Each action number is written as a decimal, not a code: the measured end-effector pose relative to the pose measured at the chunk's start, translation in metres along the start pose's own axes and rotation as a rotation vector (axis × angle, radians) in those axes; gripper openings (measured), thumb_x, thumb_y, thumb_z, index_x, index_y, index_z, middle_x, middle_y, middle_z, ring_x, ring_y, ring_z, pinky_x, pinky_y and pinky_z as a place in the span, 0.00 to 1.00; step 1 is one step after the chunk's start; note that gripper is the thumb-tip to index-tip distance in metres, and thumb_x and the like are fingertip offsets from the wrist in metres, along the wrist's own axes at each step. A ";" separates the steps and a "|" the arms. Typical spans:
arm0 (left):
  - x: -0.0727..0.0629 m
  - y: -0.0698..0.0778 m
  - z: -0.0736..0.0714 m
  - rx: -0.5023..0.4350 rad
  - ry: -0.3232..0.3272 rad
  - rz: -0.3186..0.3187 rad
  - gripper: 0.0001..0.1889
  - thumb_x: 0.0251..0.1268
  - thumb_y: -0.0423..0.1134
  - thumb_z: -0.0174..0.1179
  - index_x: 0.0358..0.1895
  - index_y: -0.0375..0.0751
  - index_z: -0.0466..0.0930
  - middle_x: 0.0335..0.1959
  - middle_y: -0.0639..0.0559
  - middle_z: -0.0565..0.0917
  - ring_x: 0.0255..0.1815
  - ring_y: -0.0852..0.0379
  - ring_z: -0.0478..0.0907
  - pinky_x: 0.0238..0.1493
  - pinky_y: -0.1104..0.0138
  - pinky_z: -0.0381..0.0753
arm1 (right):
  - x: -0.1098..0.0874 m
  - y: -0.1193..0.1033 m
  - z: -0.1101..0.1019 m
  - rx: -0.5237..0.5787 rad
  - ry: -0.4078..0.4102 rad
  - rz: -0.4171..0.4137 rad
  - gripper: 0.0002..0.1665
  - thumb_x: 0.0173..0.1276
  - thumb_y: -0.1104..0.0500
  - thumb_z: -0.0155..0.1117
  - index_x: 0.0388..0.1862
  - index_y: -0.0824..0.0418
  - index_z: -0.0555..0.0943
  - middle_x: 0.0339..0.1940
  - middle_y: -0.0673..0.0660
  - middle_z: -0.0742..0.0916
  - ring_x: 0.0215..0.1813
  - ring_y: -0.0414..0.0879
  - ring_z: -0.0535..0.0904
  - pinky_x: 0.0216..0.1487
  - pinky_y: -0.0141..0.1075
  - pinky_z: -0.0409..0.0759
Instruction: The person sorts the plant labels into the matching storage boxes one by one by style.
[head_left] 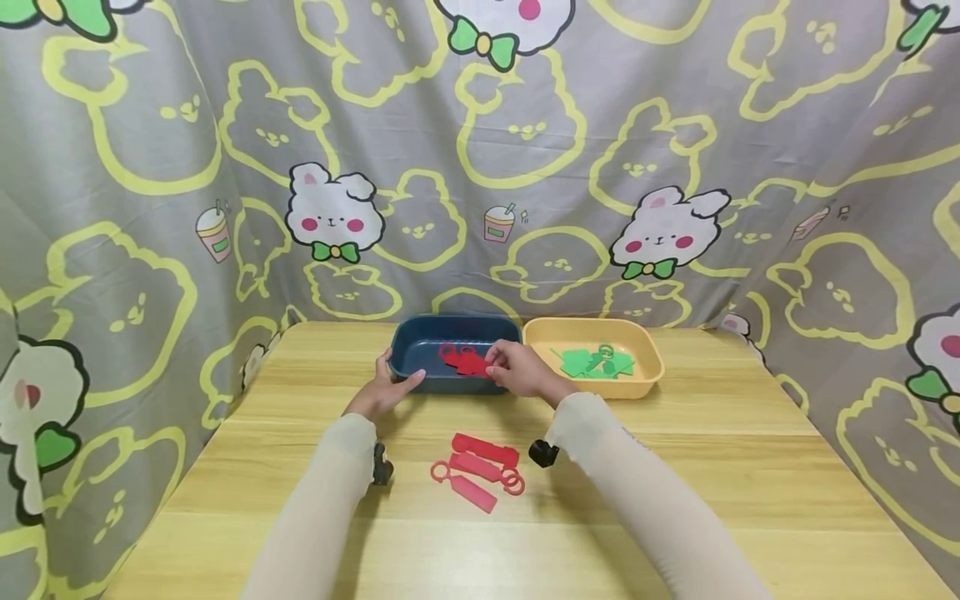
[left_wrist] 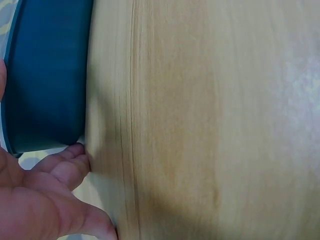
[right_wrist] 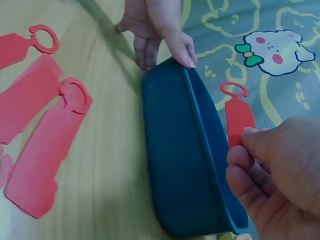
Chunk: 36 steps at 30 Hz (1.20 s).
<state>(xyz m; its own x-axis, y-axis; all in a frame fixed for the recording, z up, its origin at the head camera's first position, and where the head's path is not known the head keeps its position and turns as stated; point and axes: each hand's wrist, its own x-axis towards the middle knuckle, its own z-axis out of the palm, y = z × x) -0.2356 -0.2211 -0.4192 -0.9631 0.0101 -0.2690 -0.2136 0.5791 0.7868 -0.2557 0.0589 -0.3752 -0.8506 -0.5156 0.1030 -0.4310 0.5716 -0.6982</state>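
Note:
My right hand (head_left: 522, 367) pinches a flat red tag with a ring at its end (right_wrist: 240, 119) between thumb and fingers, over the right part of a dark blue plastic bin (head_left: 450, 387). More red tags (head_left: 452, 353) appear inside that bin in the head view. At the bin's left end, my left hand (head_left: 384, 392) holds it, with the thumb at the front rim and the fingers around the end wall. Several red ring tags (head_left: 474, 493) lie in a loose group on the table in front of the bin, between the forearms.
A yellow bin (head_left: 647, 385) stands right beside the blue one, with green tags (head_left: 581, 362) in it. Both bins stand near the back edge of the wooden table (head_left: 247, 492). A patterned grey curtain (head_left: 420, 108) hangs behind and along both sides.

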 end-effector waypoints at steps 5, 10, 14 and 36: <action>0.000 0.000 0.001 -0.012 -0.004 -0.006 0.51 0.65 0.67 0.52 0.76 0.54 0.25 0.72 0.26 0.56 0.68 0.27 0.59 0.67 0.44 0.56 | 0.002 0.002 -0.004 0.038 0.021 0.018 0.05 0.72 0.66 0.59 0.44 0.67 0.76 0.31 0.55 0.82 0.32 0.47 0.82 0.36 0.36 0.80; 0.001 -0.001 0.001 -0.020 -0.006 -0.008 0.53 0.63 0.69 0.52 0.76 0.55 0.25 0.72 0.27 0.56 0.68 0.27 0.58 0.67 0.44 0.56 | 0.003 0.003 -0.007 0.052 0.042 0.061 0.08 0.72 0.67 0.58 0.47 0.68 0.77 0.37 0.56 0.83 0.38 0.46 0.83 0.43 0.38 0.81; 0.001 -0.001 0.002 -0.026 -0.007 -0.007 0.54 0.61 0.70 0.53 0.76 0.54 0.24 0.72 0.27 0.56 0.68 0.28 0.58 0.68 0.45 0.55 | 0.002 0.005 -0.008 0.059 0.041 0.080 0.09 0.71 0.67 0.59 0.49 0.68 0.77 0.40 0.56 0.83 0.42 0.47 0.84 0.47 0.39 0.80; 0.000 0.001 0.001 0.033 -0.011 0.002 0.55 0.61 0.73 0.50 0.76 0.53 0.22 0.71 0.25 0.56 0.64 0.27 0.64 0.66 0.45 0.59 | -0.028 0.001 0.015 -0.257 -0.341 -0.024 0.09 0.68 0.57 0.65 0.44 0.59 0.81 0.35 0.49 0.84 0.38 0.43 0.79 0.43 0.38 0.78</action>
<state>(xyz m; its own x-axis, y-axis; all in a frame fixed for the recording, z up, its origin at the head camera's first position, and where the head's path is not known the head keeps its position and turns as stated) -0.2354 -0.2201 -0.4187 -0.9616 0.0204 -0.2738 -0.2060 0.6059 0.7684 -0.2274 0.0645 -0.3899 -0.7096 -0.6878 -0.1531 -0.5474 0.6749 -0.4949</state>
